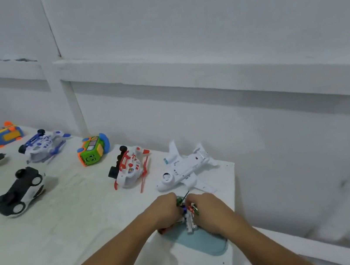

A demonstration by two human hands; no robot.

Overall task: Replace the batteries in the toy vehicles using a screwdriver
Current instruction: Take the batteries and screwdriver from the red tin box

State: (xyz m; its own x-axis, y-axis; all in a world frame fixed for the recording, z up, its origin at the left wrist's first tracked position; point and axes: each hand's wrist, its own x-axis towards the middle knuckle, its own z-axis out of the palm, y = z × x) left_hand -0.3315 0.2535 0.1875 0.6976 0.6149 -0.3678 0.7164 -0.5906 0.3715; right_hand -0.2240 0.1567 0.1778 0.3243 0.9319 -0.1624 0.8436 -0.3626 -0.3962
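A bare indoor workroom, its exact kind unclear. Plain white panelled walls [200,36] with horizontal battens enclose a white-covered table [73,217], on which toy vehicles [129,169] are laid out in rows. A small blue mat [200,240] marks the working spot.

seven toy vehicles [129,169]; two hands [166,209]; one mat [200,242]
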